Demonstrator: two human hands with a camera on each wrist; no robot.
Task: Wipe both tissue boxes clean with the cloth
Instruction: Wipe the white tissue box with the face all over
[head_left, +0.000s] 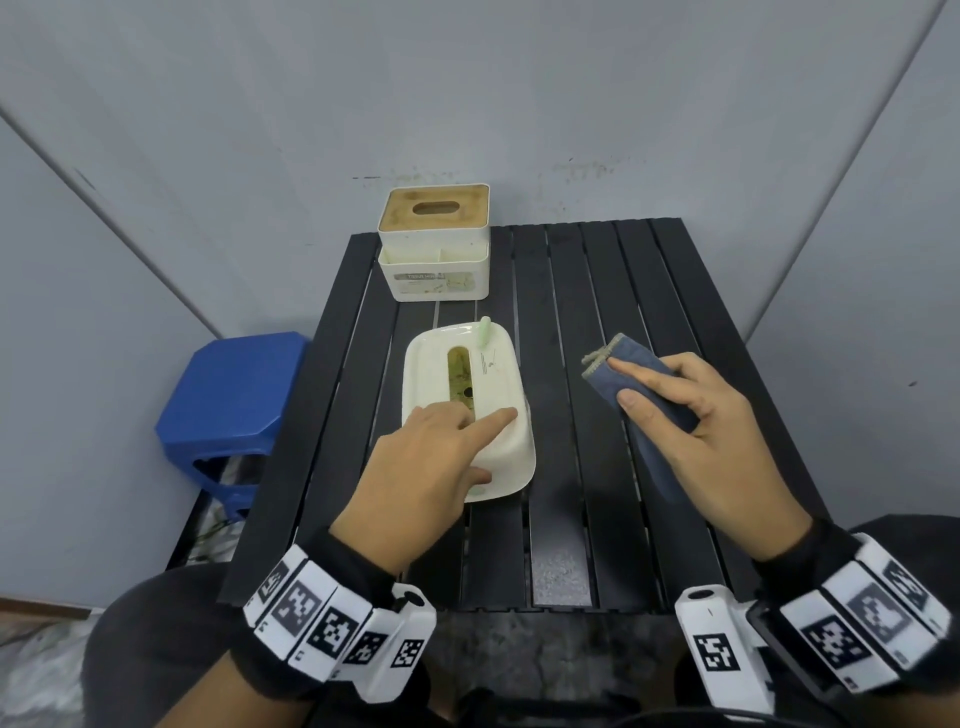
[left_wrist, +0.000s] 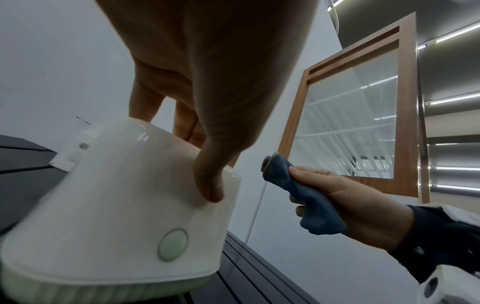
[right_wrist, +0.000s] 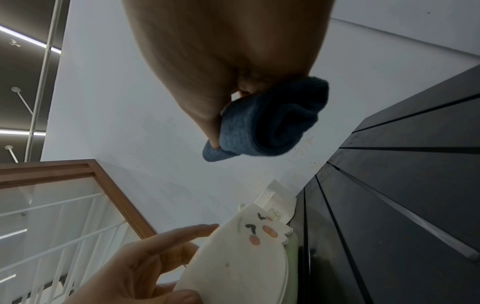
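On the black table (head_left: 571, 364): a round white tissue box (head_left: 493, 395) in the middle, left hand (head_left: 415, 467) on its near end, fingers straight, thumb pressing its side. Right of that box, right hand (head_left: 696, 415) curled round a folded blue cloth (head_left: 634, 364). Behind that box, a square tissue box (head_left: 434, 244) with wooden lid. Left of the table, a blue stool (head_left: 228, 410).
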